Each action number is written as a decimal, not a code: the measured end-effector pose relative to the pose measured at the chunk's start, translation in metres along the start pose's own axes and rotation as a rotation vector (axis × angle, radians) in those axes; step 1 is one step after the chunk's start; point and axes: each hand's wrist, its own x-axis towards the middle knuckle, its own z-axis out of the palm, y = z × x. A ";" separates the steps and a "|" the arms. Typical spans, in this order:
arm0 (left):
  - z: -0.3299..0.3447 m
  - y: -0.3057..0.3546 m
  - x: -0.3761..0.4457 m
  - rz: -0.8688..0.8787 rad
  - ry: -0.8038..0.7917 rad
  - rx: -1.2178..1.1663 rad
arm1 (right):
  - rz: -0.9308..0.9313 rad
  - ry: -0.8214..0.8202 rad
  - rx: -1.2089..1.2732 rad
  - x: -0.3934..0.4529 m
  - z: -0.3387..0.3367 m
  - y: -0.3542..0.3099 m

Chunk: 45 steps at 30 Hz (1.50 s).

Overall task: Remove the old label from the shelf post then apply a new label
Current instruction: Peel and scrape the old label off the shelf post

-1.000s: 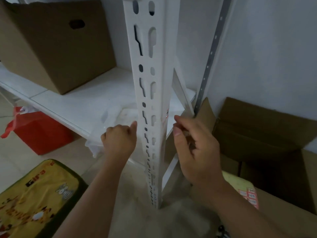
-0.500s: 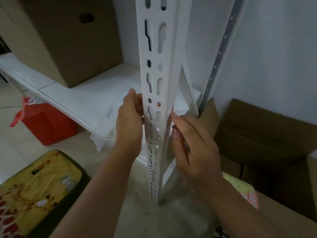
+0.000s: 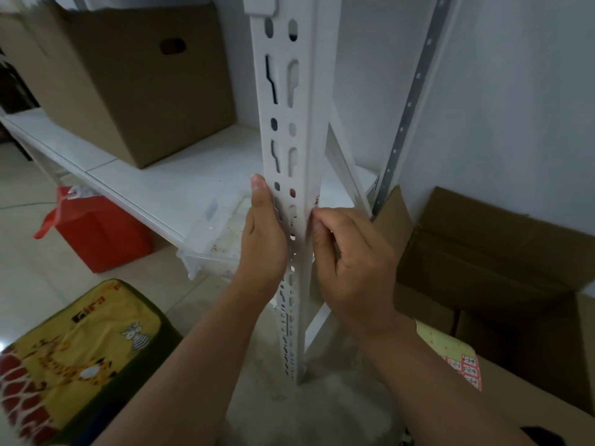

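A white slotted post (image 3: 288, 130) stands upright in the middle of the view, its foot on the pale floor (image 3: 29, 259). The left hand (image 3: 264, 239) lies against the post's left edge with the fingers wrapped round behind it and the thumb straight up along the front face, so it grasps the post. The right hand (image 3: 351, 262) is at the post's right edge at the same height, its fingers curled and the fingertips (image 3: 317, 215) pressed to the corner, where a small scrap of label (image 3: 316, 200) with red print shows just above them; whether the fingers pinch the label or only touch it cannot be told. A white shelf (image 3: 154, 185) runs to the left behind the post and carries a brown box (image 3: 128, 88) at its far left. A clear plastic tray (image 3: 222, 233) sits at the shelf's near edge, just left of the left hand. Under the shelf, on the floor, stands a red bag (image 3: 99, 233). In the near left corner lies a yellow cushion (image 3: 74, 358) with cartoon animals. To the right of the post, a grey perforated strip (image 3: 409, 107) runs up the wall, and an open carton (image 3: 502, 262) sits against the wall beneath it. Near the right forearm, a yellow sheet (image 3: 457, 358) holds rows of small red-edged stickers (image 3: 467, 371), resting on cardboard.
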 end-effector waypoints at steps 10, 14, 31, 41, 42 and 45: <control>0.001 0.000 -0.002 0.011 -0.014 -0.017 | 0.111 -0.046 0.106 -0.006 -0.005 -0.002; 0.000 0.000 0.000 0.029 -0.031 -0.031 | 0.080 -0.028 0.070 -0.005 -0.004 -0.003; 0.000 -0.004 0.002 0.012 -0.037 -0.032 | -0.022 0.007 0.004 0.003 -0.002 -0.002; 0.001 -0.005 0.002 -0.012 -0.015 -0.039 | -0.068 -0.008 -0.045 0.004 -0.002 0.002; 0.001 -0.005 0.002 -0.011 -0.010 -0.039 | -0.064 -0.010 -0.043 0.004 -0.002 0.002; 0.003 -0.005 0.002 -0.006 0.006 -0.038 | -0.061 -0.015 -0.033 0.006 -0.004 0.001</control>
